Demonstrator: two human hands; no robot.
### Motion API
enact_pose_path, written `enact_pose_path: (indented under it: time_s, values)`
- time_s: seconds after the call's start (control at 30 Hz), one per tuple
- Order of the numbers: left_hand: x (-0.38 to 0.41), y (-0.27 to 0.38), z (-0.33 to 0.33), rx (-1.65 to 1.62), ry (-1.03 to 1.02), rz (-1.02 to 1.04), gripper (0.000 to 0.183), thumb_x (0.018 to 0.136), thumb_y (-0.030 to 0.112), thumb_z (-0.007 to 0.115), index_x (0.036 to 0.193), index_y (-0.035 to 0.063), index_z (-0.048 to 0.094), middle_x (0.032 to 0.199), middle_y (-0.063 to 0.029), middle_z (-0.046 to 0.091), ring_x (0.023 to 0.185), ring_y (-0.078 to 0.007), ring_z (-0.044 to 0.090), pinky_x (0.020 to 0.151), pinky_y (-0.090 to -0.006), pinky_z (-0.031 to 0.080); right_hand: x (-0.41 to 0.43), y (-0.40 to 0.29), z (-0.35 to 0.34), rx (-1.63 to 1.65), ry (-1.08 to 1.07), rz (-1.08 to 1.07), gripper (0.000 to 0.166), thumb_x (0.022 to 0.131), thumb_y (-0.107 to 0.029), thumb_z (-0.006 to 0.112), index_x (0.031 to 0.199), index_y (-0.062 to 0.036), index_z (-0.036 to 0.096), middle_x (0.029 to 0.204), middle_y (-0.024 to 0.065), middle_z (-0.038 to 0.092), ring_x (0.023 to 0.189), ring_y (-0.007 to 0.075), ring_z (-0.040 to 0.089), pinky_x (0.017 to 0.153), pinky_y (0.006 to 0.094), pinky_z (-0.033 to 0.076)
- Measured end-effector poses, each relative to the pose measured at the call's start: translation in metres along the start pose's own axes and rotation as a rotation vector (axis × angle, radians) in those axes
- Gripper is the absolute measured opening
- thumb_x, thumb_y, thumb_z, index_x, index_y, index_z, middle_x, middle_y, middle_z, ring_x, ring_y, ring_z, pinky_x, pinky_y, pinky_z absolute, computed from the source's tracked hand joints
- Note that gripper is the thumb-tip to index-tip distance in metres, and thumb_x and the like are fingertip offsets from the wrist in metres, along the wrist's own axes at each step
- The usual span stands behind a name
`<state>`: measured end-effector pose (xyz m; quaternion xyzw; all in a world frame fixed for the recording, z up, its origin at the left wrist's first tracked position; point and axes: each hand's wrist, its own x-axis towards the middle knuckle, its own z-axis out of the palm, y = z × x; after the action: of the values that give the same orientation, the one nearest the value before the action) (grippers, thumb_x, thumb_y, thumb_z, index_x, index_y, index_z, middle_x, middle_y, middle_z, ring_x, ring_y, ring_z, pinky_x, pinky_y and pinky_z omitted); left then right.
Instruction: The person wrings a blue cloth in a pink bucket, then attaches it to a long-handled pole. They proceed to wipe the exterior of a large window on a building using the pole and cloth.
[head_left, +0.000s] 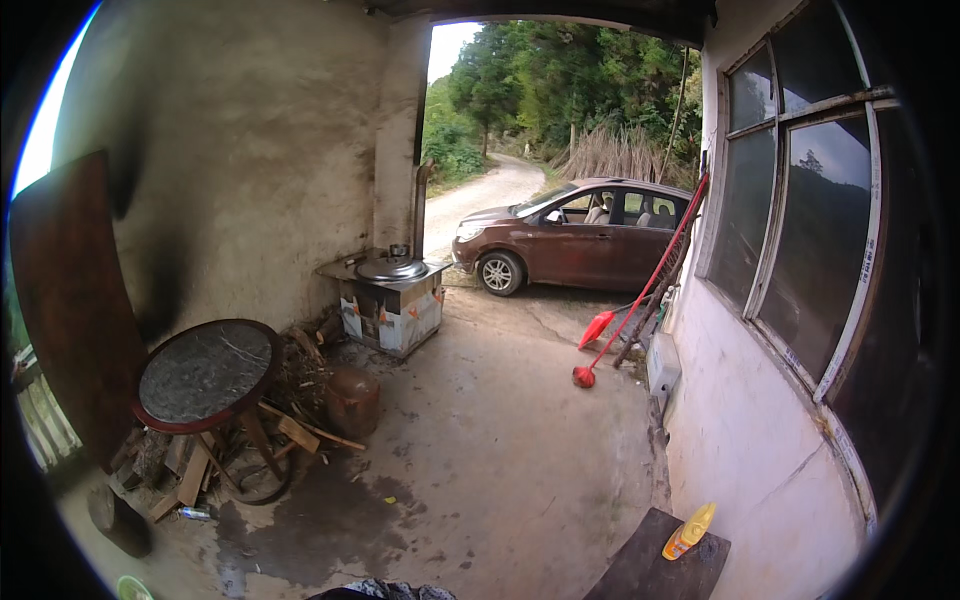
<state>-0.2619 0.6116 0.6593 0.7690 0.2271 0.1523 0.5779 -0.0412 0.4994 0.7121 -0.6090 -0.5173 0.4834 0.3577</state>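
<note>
Both my hands are out of view. At the bottom edge shows a bit of dark and patterned cloth (405, 590). To the front right, a dark low bench (652, 562) bears a yellow plastic bottle (688, 531) with an orange label. A round table (210, 371) with a dark marbled top and a red-brown rim stands at the left. Farther ahead, a box-shaped stove (405, 322) carries a large metal lid (391, 270), with a small metal pot near it. A rusty brown bucket (352, 401) sits on the floor between table and stove.
Split firewood (196, 472) lies under and around the table, near a crushed can (196, 514) and a log (116, 521). A red broom (637, 300) leans by the right wall, beside a red dustpan (598, 328). Outside the opening stands a brown car (570, 251). The floor has wet patches.
</note>
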Motion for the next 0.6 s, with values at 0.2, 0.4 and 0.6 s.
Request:
enact_pose_path:
  time_s: [0.2, 0.4, 0.6]
  values:
    - [0.046, -0.029, 0.032, -0.553, -0.185, 0.040, 0.051, 0.080, 0.031, 0.068, 0.114, -0.0029, 0.054, 0.108, -0.0089, 0.061, 0.095, -0.0183, 0.055, 0.085, -0.0332, 0.046, -0.020, 0.029, -0.039, 0.240, 0.075, -0.329, 0.036, 0.092, -0.024, 0.051, 0.115, 0.0044, 0.057, 0.114, 0.0141, 0.058, 0.109, 0.0234, 0.052, 0.096, 0.0351, 0.039]
    - [0.080, -0.021, 0.066, -0.370, -0.320, 0.313, 0.059, 0.082, 0.030, 0.066, 0.127, -0.0013, 0.045, 0.117, -0.0101, 0.056, 0.104, -0.0183, 0.052, 0.087, -0.0355, 0.045, -0.043, 0.028, -0.052, 0.369, 0.210, -0.494, 0.044, 0.091, -0.029, 0.053, 0.111, 0.0090, 0.056, 0.119, 0.0198, 0.054, 0.112, 0.0301, 0.050, 0.097, 0.0400, 0.038]
    - [0.085, 0.005, 0.101, -0.512, -0.423, -0.316, 0.052, 0.080, 0.022, 0.063, 0.127, 0.0027, 0.049, 0.112, -0.0097, 0.059, 0.099, -0.0180, 0.055, 0.082, -0.0375, 0.047, -0.082, 0.003, -0.057, 0.368, 0.335, -0.419, 0.045, 0.091, -0.031, 0.050, 0.110, 0.0095, 0.056, 0.118, 0.0195, 0.053, 0.107, 0.0287, 0.051, 0.095, 0.0383, 0.039]
